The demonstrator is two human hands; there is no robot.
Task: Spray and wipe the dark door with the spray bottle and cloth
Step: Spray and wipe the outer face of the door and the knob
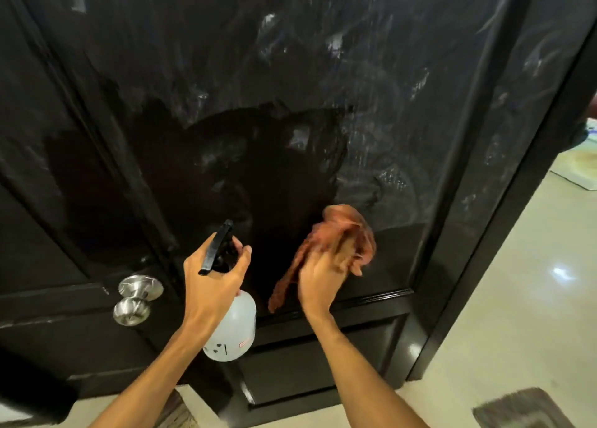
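The dark door (245, 98) fills the view, its upper panel streaked with whitish smears and wet patches. My left hand (211, 282) grips the neck of a translucent white spray bottle (234, 327) with a black trigger head, held just in front of the door below the panel's middle. My right hand (326, 276) presses a reddish-brown cloth (342, 234) against the lower part of the panel; the hand and cloth are motion-blurred. A tail of the cloth hangs down to the left of my right wrist.
A silver round door knob (137, 298) sticks out at the lower left, close to my left hand. The dark door frame (517, 201) runs down the right side. Beyond it lies glossy beige floor (517, 314), with a grey mat (523, 410) at the bottom right.
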